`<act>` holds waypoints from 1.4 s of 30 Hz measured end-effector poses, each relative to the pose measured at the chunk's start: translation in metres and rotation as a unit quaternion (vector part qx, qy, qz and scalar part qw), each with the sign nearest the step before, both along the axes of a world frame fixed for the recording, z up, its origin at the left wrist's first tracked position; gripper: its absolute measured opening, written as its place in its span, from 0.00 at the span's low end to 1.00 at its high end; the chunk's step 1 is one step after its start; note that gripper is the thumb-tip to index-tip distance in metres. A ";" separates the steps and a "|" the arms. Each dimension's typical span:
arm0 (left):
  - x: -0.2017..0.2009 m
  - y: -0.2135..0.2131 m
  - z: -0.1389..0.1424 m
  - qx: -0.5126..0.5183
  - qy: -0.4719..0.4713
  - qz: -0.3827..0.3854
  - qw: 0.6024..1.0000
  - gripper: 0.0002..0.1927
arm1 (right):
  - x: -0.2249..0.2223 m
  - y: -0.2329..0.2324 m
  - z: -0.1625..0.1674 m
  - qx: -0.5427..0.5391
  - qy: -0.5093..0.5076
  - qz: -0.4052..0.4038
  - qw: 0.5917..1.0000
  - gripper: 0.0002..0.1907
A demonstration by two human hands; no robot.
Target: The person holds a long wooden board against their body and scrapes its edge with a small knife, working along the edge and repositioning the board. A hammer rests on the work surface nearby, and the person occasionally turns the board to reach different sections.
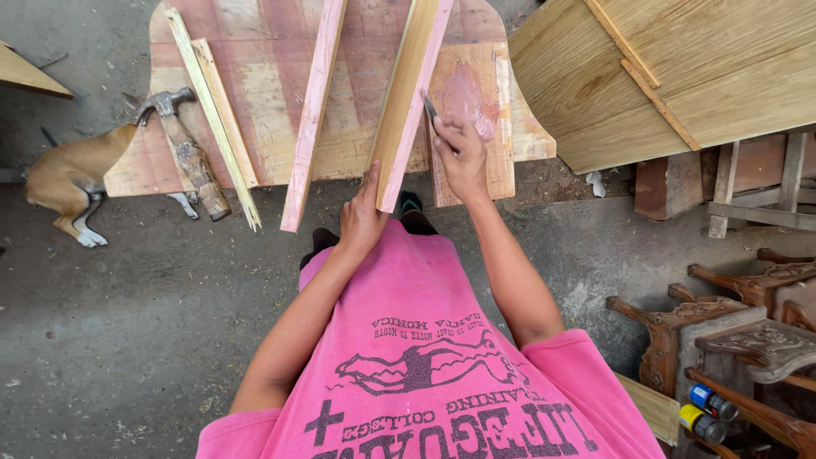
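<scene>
far left: tan dog [72, 174] lying on the concrete floor [153, 340], partly under the edge of a low pinkish board table [263, 76]. on the table, left part: hammer [183, 144], head up-left, handle slanting down-right; just right of it two thin pale strips [217, 110], lying side by side. next, a pink-edged slat [313, 115] running from top centre down past the table's near edge. centre: plank [410, 98], tilted on edge, its lower end overhanging the table. left hand [361, 219] grips that lower end, thumb up along the plank's face, fingers closed round it. right hand [461, 153] just right of the plank, closed on a small dark scraper [430, 109] whose tip meets the plank's pink edge. under this hand a short board [476, 93] smeared with pink filler. right: big pale wood panel [680, 76], slanted, with thin battens on it. lower right: carved dark furniture parts [731, 327] and two spray cans [704, 410].
</scene>
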State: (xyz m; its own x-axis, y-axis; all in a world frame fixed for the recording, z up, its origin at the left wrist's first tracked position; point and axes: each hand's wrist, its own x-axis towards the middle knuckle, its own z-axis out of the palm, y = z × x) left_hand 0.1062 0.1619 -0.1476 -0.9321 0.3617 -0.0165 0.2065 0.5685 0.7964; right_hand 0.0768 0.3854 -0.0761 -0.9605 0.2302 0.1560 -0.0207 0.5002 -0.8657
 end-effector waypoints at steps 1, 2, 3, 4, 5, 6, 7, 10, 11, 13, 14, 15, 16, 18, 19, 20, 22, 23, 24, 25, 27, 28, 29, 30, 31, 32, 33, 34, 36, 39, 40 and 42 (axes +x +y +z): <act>0.000 0.000 0.000 -0.001 0.011 -0.002 1.000 0.46 | 0.008 0.002 0.003 0.004 -0.006 -0.007 1.000 0.17; 0.000 0.000 -0.001 -0.003 0.022 -0.004 1.000 0.47 | 0.018 0.005 0.008 0.008 -0.014 -0.013 1.000 0.18; -0.001 -0.001 -0.001 -0.004 0.009 -0.004 1.000 0.46 | 0.024 0.008 0.013 0.013 -0.026 -0.020 0.999 0.18; 0.000 -0.001 -0.002 -0.006 -0.006 -0.004 1.000 0.46 | 0.025 0.009 0.016 0.025 -0.016 -0.031 0.999 0.17; 0.000 -0.001 -0.002 -0.006 -0.020 -0.003 1.000 0.46 | 0.024 0.012 0.021 0.038 -0.004 -0.042 0.998 0.17; 0.001 -0.001 -0.002 -0.007 -0.019 -0.004 1.000 0.46 | 0.019 0.016 0.025 0.052 0.010 -0.052 0.997 0.16; 0.001 -0.002 -0.001 -0.009 -0.017 -0.005 1.000 0.45 | 0.012 0.017 0.027 0.066 0.002 -0.044 0.997 0.16; 0.000 -0.002 0.002 -0.013 -0.004 -0.007 1.000 0.45 | -0.010 0.020 0.036 0.103 -0.005 -0.003 0.995 0.16; 0.000 -0.002 0.003 -0.015 -0.003 -0.008 1.000 0.45 | -0.009 0.022 0.040 0.109 -0.009 0.022 0.994 0.16; 0.001 -0.002 0.006 -0.027 -0.002 -0.013 1.000 0.46 | -0.002 0.025 0.047 0.108 -0.028 0.059 0.992 0.16; 0.000 -0.003 0.008 -0.032 0.001 -0.010 0.999 0.46 | 0.005 0.029 0.052 0.101 -0.042 0.073 0.991 0.16; -0.001 -0.003 0.009 -0.029 0.001 -0.009 1.000 0.46 | 0.010 0.031 0.054 0.094 -0.057 0.088 0.990 0.15; -0.001 -0.003 0.011 -0.025 -0.003 -0.009 1.000 0.45 | 0.011 0.032 0.054 0.049 -0.065 0.062 0.995 0.15; -0.001 -0.004 0.013 -0.026 -0.012 -0.011 1.000 0.45 | 0.006 0.034 0.050 -0.041 -0.080 0.010 0.996 0.15; -0.001 -0.004 0.014 -0.031 -0.015 -0.010 0.999 0.45 | -0.004 0.034 0.046 -0.070 -0.068 -0.014 0.995 0.15; -0.002 -0.004 0.014 -0.036 -0.019 -0.010 0.999 0.45 | -0.019 0.034 0.039 -0.099 -0.054 -0.039 0.993 0.15; -0.001 -0.004 0.015 -0.032 -0.011 -0.010 0.999 0.45 | -0.046 0.032 0.026 -0.138 -0.032 -0.072 0.987 0.15; -0.001 -0.004 0.015 -0.030 -0.007 -0.010 0.999 0.45 | -0.060 0.031 0.020 -0.148 -0.022 -0.079 0.986 0.15; -0.001 -0.004 0.015 -0.029 -0.009 -0.011 0.999 0.45 | -0.069 0.031 0.016 -0.156 -0.012 -0.087 0.984 0.15; 0.000 -0.004 0.015 -0.028 -0.013 -0.012 0.999 0.45 | -0.074 0.029 0.013 -0.127 -0.009 -0.076 0.989 0.16; 0.000 -0.004 0.014 -0.027 -0.014 -0.011 0.999 0.45 | -0.077 0.028 0.010 -0.069 -0.003 -0.052 0.996 0.17; 0.000 -0.005 0.013 -0.028 -0.013 -0.009 0.999 0.45 | -0.073 0.030 0.006 -0.064 -0.020 -0.045 0.997 0.17; -0.001 -0.005 0.013 -0.029 -0.011 -0.009 0.999 0.44 | -0.065 0.032 0.007 -0.059 -0.035 -0.038 0.997 0.17; -0.001 -0.005 0.012 -0.030 -0.008 -0.010 0.999 0.45 | -0.056 0.033 0.009 -0.054 -0.050 -0.031 0.997 0.16; -0.001 -0.005 0.012 -0.031 -0.005 -0.011 0.999 0.46 | -0.043 0.036 0.012 -0.024 -0.061 -0.025 0.998 0.16; -0.001 -0.005 0.011 -0.031 -0.001 -0.010 0.999 0.46 | -0.035 0.040 0.016 0.008 -0.071 -0.018 0.997 0.16; -0.002 -0.005 0.011 -0.028 0.009 -0.008 1.000 0.46 | -0.035 0.044 0.019 0.009 -0.058 -0.026 0.998 0.16; -0.002 -0.005 0.011 -0.024 0.016 -0.008 1.000 0.45 | -0.034 0.050 0.022 0.012 -0.048 -0.035 0.998 0.16; 0.001 -0.005 0.010 -0.024 0.002 -0.008 1.000 0.45 | -0.038 0.056 0.026 0.027 -0.029 -0.042 0.998 0.16; 0.002 -0.005 0.011 -0.032 -0.022 -0.007 0.999 0.44 | -0.076 0.067 0.024 0.069 0.003 -0.032 0.997 0.16; 0.003 -0.006 0.012 -0.035 -0.023 -0.004 0.999 0.44 | -0.086 0.068 0.022 0.082 -0.005 -0.026 0.996 0.16; 0.004 -0.005 0.017 -0.038 -0.029 0.002 0.999 0.43 | -0.093 0.068 0.023 0.093 -0.010 0.003 0.996 0.17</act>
State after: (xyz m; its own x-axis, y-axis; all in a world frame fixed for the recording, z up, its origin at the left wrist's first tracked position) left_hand 0.1097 0.1566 -0.1306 -0.9301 0.3540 -0.0983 0.1589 0.6289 0.7611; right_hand -0.0160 0.4533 -0.0529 -0.9650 0.1933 0.1770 -0.0084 0.6522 -0.7580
